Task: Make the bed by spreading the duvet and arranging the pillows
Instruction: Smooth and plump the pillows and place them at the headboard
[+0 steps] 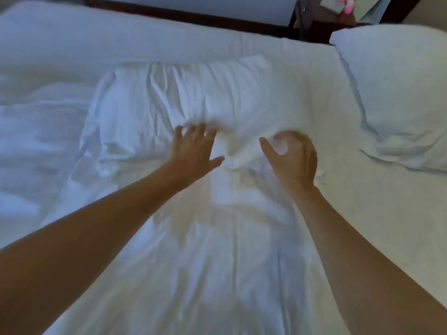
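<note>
Pillows lie on a white bed: a creased pillow [183, 100] sits mid-bed near the head edge, a plumper pillow [396, 93] at the bed's right edge. The left hand [193, 148], fingers spread and straight, presses the creased pillow's near edge. The right hand [294, 157] curls its fingers, gripping a fold of that pillow's fabric. A rumpled duvet [205, 262] covers the near bed. A dark headboard [193, 13] lines the far edge.

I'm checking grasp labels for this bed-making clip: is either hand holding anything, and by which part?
The right hand grips the near edge of the wrinkled pillow. The left hand lies open on it with fingers spread, holding nothing.
</note>
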